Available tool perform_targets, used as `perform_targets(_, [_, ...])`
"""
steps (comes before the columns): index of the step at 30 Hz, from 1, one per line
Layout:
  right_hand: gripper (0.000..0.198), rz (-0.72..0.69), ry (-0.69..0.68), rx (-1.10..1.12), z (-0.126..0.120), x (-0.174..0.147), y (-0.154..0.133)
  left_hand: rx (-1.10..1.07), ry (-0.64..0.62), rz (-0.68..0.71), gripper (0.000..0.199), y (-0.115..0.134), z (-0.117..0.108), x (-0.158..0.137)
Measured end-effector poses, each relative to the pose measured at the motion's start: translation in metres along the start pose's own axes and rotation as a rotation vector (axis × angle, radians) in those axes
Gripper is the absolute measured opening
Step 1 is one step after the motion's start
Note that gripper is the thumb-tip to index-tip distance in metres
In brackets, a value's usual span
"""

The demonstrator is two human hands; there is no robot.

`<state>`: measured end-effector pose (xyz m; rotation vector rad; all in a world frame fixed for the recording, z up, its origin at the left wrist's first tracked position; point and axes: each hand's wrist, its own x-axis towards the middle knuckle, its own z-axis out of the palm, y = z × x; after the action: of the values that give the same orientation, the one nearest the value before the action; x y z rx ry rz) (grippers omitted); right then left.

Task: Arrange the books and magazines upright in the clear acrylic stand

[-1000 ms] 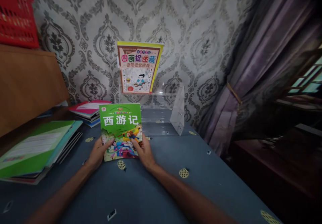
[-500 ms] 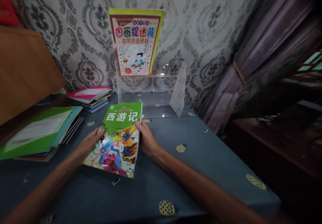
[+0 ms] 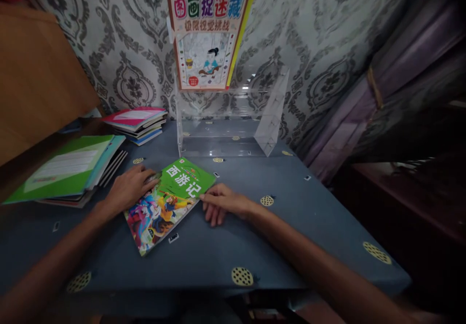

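A green children's book (image 3: 182,180) with white Chinese characters and colourful cartoon figures on its cover is turned at an angle, low over the blue tablecloth. My left hand (image 3: 133,185) is closed on its left edge, fingertips on the cover. At the right edge, my right hand (image 3: 224,202) pinches the book near the title, thumb and forefinger at the edge and the other fingers curled. Beyond it stands a clear acrylic rack (image 3: 267,127). A picture-puzzle book (image 3: 209,42) is upright in the rack's upper tier, with a yellow edge behind it.
Left of the hands lies a stack of books with a green top cover (image 3: 69,166). Behind it is a smaller stack with a pink cover (image 3: 136,115). A brown wooden panel (image 3: 43,76) rises at the left. Patterned wallpaper and a purple curtain (image 3: 338,115) border the table.
The book has turned clockwise, its top now pointing to the right, and looks lower. My hands have shifted along its edges. The view has tilted down, showing the table's front edge.
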<state>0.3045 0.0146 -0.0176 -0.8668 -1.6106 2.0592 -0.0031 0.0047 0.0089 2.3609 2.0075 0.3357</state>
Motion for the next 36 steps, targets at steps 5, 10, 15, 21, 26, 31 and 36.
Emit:
perform_targets(5, [0.033,-0.269,0.009,-0.335,-0.016,0.017,-0.043,-0.036,0.066,0.080,0.045,0.001,0.017,0.002])
perform_targets(10, [0.035,-0.583,0.130,-0.587,-0.037,0.086,-0.058,-0.008,0.089,0.090,0.046,-0.003,0.027,0.002])
perform_targets(15, [0.043,-0.599,0.059,-0.730,-0.060,0.119,-0.034,-0.028,0.102,0.104,0.048,-0.003,0.028,0.003])
perform_targets(21, [0.045,-0.609,0.082,-0.835,-0.071,0.094,-0.014,-0.004,0.103,0.097,0.049,-0.002,0.027,0.003])
perform_targets(26, [0.044,-0.555,0.112,-0.803,-0.071,0.047,-0.003,0.051,0.087,0.110,0.053,-0.001,0.025,0.002])
perform_targets(31, [0.042,-0.557,0.138,-0.714,-0.068,0.001,0.008,0.099,0.088,0.131,0.051,0.000,0.020,0.002])
perform_targets(36, [0.041,-0.552,0.164,-0.627,-0.066,-0.014,0.013,0.081,0.108,0.365,0.044,0.031,0.018,0.011])
